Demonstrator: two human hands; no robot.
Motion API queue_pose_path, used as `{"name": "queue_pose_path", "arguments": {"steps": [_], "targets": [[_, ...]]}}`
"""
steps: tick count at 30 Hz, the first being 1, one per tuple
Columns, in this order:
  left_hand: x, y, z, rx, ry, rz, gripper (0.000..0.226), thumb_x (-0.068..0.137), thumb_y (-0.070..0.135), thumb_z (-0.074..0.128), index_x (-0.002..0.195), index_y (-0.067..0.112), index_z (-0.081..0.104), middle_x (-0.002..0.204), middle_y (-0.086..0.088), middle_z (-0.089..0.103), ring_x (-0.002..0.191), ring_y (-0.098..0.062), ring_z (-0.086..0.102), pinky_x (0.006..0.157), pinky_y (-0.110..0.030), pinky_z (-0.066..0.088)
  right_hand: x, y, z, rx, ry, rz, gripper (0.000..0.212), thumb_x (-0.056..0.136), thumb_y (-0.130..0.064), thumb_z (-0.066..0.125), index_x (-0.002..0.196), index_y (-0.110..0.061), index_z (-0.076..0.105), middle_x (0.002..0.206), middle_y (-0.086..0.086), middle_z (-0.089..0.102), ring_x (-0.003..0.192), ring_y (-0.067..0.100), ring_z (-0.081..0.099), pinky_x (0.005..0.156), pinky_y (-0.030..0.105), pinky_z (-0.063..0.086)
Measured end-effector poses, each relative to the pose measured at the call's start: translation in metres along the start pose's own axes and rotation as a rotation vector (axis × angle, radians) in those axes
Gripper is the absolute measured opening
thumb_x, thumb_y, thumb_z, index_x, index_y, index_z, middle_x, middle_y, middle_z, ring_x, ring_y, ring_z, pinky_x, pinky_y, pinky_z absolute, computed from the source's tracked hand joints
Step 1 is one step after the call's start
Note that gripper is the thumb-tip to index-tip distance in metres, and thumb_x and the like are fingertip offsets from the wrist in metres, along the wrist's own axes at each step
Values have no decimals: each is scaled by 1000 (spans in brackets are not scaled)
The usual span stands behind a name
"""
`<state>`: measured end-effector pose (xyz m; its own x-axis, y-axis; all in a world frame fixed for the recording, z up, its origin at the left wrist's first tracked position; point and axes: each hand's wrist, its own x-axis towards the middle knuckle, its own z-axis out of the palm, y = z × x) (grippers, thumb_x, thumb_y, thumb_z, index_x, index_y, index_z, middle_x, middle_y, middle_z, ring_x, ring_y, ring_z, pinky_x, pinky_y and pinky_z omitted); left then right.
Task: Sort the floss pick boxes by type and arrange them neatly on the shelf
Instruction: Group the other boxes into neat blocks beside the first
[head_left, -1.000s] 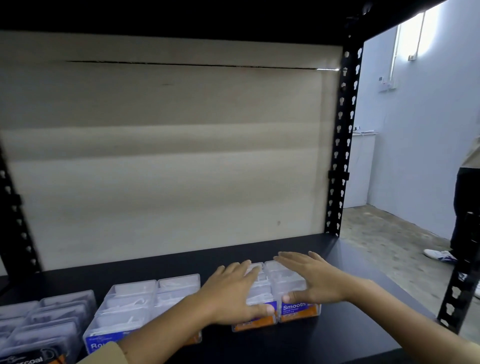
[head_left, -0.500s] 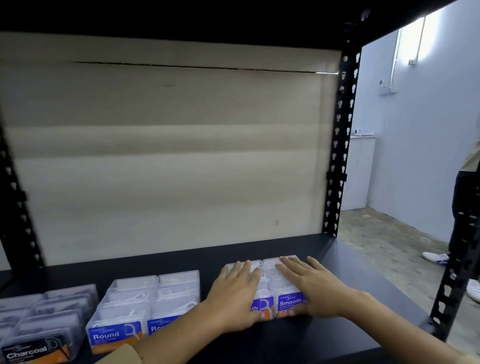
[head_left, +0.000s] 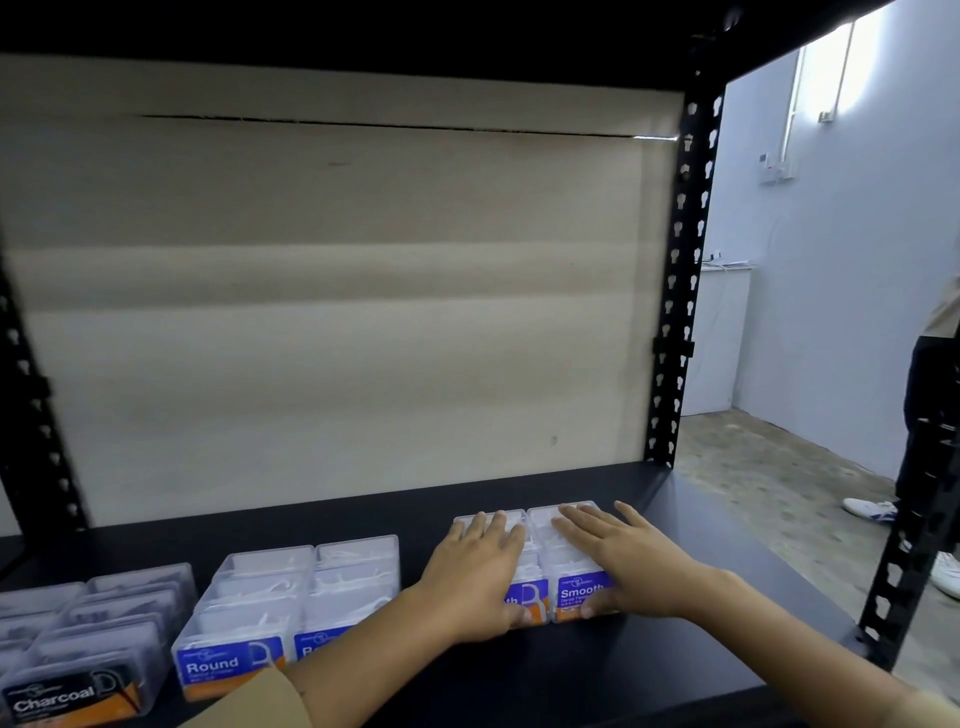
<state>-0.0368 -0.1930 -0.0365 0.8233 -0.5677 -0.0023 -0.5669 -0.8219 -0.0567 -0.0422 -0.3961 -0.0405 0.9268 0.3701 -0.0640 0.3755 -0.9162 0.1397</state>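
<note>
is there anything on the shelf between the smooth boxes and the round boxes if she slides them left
Nothing visible: only bare black shelf lies between the Smooth boxes and the Round boxes, though the left forearm hides the front part.

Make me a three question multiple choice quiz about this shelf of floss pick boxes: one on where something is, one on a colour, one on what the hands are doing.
1. Where is the Charcoal group?
A. Far left
B. Far right
C. Middle

2. What colour is the Round label?
A. Green
B. Blue
C. Red

3. How are the left hand and right hand placed?
A. Lifting one box
B. Off the shelf
C. Flat on the Smooth boxes

Answers:
1 A, it sits at the shelf's left end.
2 B, white lettering on blue.
3 C, both palms lie on the box lids.
</note>
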Motion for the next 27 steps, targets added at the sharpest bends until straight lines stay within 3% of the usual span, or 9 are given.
{"name": "queue_pose_path", "arguments": {"steps": [9,12,14,17,20,24,27], "targets": [[-8,-3,7,-22,38,-11,86,88,56,50,152,20,4,161,-9,0,149,-26,-2,119,-45,-1,-2,-6,-1,55,18,28,94,82,-60,54,150,-25,-1,161,-3,-2,148,15,-1,118,42,-7],[-18,-6,8,-53,80,-15,82,89,56,47,151,25,4,161,-5,-1,149,-24,-4,119,-44,-3,-3,-15,-3,95,49,24,99,73,-76,43,150,-28,3,160,-6,2,148,14,1,118,40,-5],[-28,-11,5,-74,109,-26,79,90,56,46,151,28,4,161,-2,-1,149,-23,-4,119,-45,-2,-2,-23,-6,128,116,-2,95,73,-76,39,149,-29,8,159,-7,8,147,13,6,119,38,-1],[-47,-25,-3,-92,160,-52,79,90,57,44,151,31,1,161,1,-2,149,-20,-3,120,-43,-1,0,-44,-12,173,236,-31,100,62,-86,17,147,-33,19,156,-8,21,144,12,17,118,36,8],[-70,-50,-7,-100,180,-102,82,87,61,44,150,35,-1,161,5,-2,149,-16,-3,119,-39,-1,2,-76,-18,245,322,-61,84,72,-76,28,144,-31,29,152,-7,30,140,15,27,117,33,14],[-103,-91,-4,-98,130,-181,98,66,78,31,149,39,-4,161,8,-4,149,-12,-3,119,-37,-1,8,-124,-22,263,290,-143,92,70,-81,19,145,-28,26,154,-4,27,143,15,22,118,35,7],[-127,-116,0,-102,63,-239,103,71,78,46,149,37,-6,161,8,-7,148,-13,-4,119,-36,-2,19,-152,-22,246,262,-173,75,86,-64,40,147,-26,18,156,-3,21,145,15,15,121,40,5]]}}
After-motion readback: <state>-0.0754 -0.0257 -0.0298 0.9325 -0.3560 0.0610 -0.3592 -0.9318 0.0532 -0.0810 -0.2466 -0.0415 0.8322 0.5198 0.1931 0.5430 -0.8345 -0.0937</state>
